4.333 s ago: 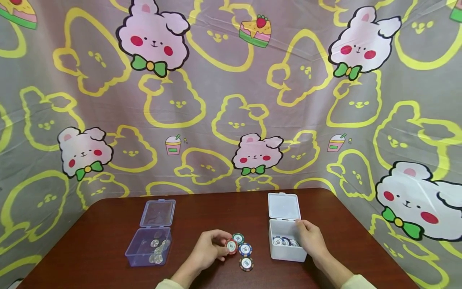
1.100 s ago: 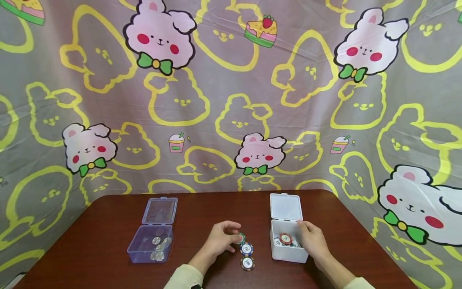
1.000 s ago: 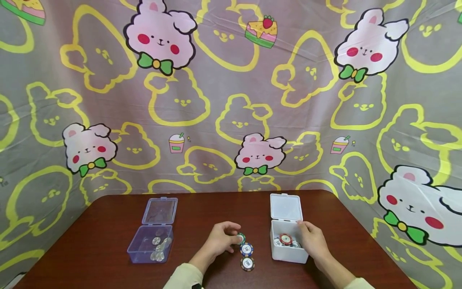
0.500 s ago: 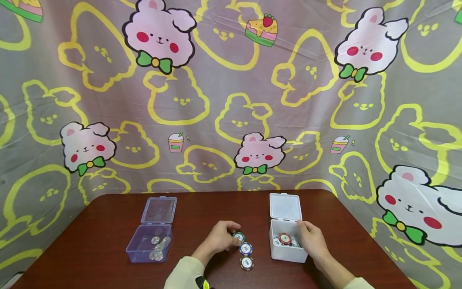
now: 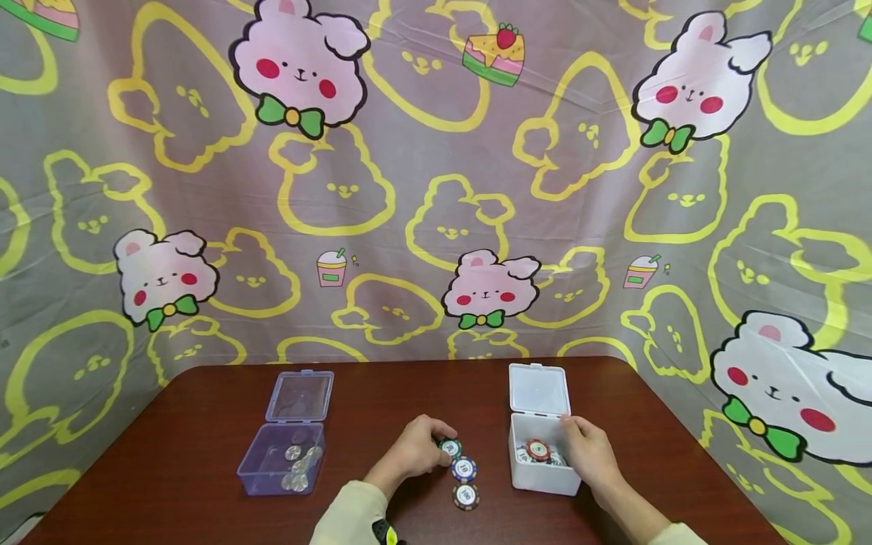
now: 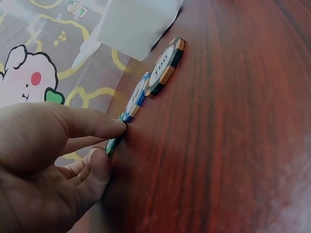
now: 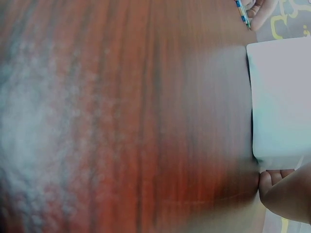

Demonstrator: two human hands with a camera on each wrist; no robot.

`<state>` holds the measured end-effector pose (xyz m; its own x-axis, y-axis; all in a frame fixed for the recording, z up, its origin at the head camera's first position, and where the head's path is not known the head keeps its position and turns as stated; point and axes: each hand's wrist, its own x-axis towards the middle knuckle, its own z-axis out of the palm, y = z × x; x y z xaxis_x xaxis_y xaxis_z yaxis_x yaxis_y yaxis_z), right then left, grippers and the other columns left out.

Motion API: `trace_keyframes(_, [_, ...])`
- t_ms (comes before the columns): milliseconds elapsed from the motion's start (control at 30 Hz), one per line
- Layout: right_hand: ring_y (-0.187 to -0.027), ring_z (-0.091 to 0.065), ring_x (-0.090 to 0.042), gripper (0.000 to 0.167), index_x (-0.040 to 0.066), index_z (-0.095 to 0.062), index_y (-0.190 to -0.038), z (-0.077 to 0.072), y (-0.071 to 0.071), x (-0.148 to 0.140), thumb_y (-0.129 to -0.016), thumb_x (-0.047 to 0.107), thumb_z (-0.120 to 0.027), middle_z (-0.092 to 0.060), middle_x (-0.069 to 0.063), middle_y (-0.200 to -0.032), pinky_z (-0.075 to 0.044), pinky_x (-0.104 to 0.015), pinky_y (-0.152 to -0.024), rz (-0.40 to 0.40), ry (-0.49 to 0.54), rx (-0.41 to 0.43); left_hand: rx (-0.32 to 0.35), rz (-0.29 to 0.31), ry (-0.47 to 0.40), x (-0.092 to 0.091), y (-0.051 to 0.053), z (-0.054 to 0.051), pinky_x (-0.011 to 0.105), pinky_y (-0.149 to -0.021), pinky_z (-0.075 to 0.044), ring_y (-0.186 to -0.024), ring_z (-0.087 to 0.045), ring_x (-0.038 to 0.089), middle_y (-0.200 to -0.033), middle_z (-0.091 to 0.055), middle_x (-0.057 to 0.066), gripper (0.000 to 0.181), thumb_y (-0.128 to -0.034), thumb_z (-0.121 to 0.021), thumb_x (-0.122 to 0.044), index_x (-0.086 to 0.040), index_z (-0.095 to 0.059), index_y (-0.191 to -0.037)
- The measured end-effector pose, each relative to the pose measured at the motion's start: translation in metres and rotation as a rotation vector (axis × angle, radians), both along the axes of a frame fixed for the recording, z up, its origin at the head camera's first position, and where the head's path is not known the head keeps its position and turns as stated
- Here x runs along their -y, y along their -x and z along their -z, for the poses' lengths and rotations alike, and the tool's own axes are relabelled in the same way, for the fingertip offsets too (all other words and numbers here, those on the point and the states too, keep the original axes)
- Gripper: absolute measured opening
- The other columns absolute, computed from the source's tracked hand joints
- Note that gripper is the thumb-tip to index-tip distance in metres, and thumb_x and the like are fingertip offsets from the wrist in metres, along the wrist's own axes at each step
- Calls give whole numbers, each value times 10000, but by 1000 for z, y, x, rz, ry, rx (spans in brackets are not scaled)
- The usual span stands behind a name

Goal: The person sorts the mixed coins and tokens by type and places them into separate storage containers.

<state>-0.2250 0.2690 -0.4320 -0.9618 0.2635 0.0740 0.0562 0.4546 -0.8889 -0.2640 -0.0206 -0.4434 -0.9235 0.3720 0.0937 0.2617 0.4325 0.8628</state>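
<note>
In the head view, my left hand (image 5: 418,446) has thumb and fingers around the edge of a green poker chip (image 5: 451,448), which lies on the table. A blue poker chip (image 5: 465,470) marked 10 touches it, and a black-and-tan poker chip (image 5: 466,496) marked 100 lies nearer me. On the right, my right hand (image 5: 591,453) grips the side wall of a white plastic box (image 5: 545,478), thumb at the rim. A red poker chip (image 5: 538,450) lies in that box on top of other chips. The left wrist view shows the thumb (image 6: 97,122) at the green chip's edge.
At the left stands a clear purple box (image 5: 262,484), lid raised, with several silver coins (image 5: 300,465) inside. The white box's lid (image 5: 538,389) also stands up. Behind the dark wooden table (image 5: 381,393) hangs a bunny-patterned cloth (image 5: 409,151).
The red chip, earlier in my left hand, now lies in the white box. My left hand has gone to the green chip and its fingers have closed in on it. The right hand stays put.
</note>
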Motion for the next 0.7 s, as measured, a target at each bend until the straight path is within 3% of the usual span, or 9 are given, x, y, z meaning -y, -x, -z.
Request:
trace_keyframes(467, [-1200,-520,-385,480,-94,-621,-1232,-1,0,0,-1091,311,-404,-614,-266,-1258,-401,-566,-1009,-2,-2,-8,-11,-20,-14,1,-1,-1,240,-428,-452,-472,-506,112,-828,-569,83,314,-692,-787,133,36,-718,-982])
trace_keyframes(567, [-1202,-527,-394,487,-103,-611,-1245,-1,0,1,-1094,311,-403,-623,-269,-1246,-406,-574,-1010,-7,5,-13,-36,-26,-19,0,-2,0,247,-456,-464,-502,-515,107,-812,-576,77,327,-681,-793,146,36,-711,-978])
trace_keyframes(700, [-1196,-529,-382,486,-100,-614,-1239,0,0,1,-1095,310,-397,-627,-261,-1239,-408,-568,-1007,-6,9,-11,-115,-61,19,-2,-4,1,258,-590,-465,-656,-510,117,-835,-555,66,347,-660,-820,138,16,-707,-964])
